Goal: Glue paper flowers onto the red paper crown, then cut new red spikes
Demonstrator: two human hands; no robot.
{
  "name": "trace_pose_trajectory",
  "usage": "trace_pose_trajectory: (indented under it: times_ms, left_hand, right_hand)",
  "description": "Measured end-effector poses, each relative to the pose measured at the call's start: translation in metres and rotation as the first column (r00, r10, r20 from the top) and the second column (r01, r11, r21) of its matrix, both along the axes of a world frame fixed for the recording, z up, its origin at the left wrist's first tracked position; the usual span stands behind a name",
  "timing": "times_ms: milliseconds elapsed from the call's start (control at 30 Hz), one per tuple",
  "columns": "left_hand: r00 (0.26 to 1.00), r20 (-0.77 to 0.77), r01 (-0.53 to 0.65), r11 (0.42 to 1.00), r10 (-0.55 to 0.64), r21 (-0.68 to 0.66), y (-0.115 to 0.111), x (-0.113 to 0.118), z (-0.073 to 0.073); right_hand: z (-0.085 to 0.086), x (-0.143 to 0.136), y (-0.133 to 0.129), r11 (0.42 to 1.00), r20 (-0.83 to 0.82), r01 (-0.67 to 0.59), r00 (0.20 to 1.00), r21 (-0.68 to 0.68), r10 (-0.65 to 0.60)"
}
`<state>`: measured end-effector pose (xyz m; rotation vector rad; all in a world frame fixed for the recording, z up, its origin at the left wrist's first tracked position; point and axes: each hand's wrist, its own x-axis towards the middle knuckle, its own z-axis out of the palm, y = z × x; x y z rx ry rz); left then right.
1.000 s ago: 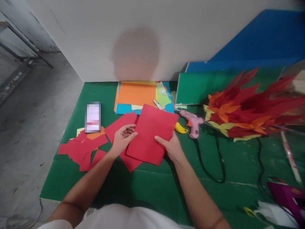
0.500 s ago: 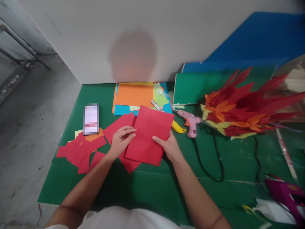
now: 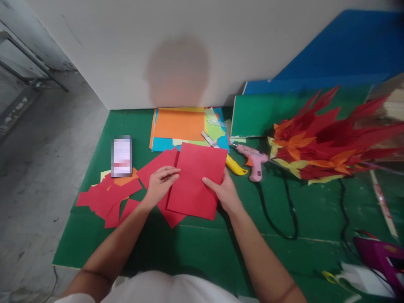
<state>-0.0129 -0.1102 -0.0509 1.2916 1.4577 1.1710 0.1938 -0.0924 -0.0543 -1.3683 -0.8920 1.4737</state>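
Note:
My right hand [image 3: 224,190] grips the right edge of a red paper sheet [image 3: 197,181], thumb on top and fingers behind it. At the sheet's left edge is my left hand [image 3: 162,183], its thumb and fingertips drawn together; whether they pinch the paper edge is too small to tell. More red paper pieces [image 3: 173,216] lie under and left of the sheet. Cut red scraps [image 3: 109,198] are piled farther left, beside a phone [image 3: 121,156] with a blurred screen. A yellow utility knife [image 3: 235,166] rests just beyond the sheet's right corner.
Coloured sheets [image 3: 181,124] are stacked at the back of the green table [image 3: 189,252]. On the right are a pink glue gun [image 3: 257,162] with a black cord, a red and orange paper flame shape [image 3: 322,147], and a purple object [image 3: 375,256]. A grey wall stands behind.
The red sheet has turned slightly, its top edge tipping a little left and down. Both hands keep nearly the same places. The whole view has shifted slightly.

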Motion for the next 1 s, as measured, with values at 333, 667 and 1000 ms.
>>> trace_pose_trajectory:
  times_ms: [333,667,1000]
  left_hand:
    - [0.977,-0.178,-0.104,0.992,0.116,0.076,0.003,-0.009,-0.009]
    - [0.932,-0.343,-0.095,0.993,0.114,0.073,0.007,-0.017,-0.009]
    - [0.908,-0.408,-0.068,0.993,0.1,0.094,0.008,-0.017,-0.013]
  right_hand:
    - [-0.012,0.004,0.0,0.966,0.115,-0.124,0.988,0.228,0.1]
    - [0.015,-0.013,-0.015,0.436,0.919,-0.868,0.346,0.238,0.188]
    - [0.007,-0.017,-0.017,0.377,0.968,-0.919,0.19,0.116,0.164]
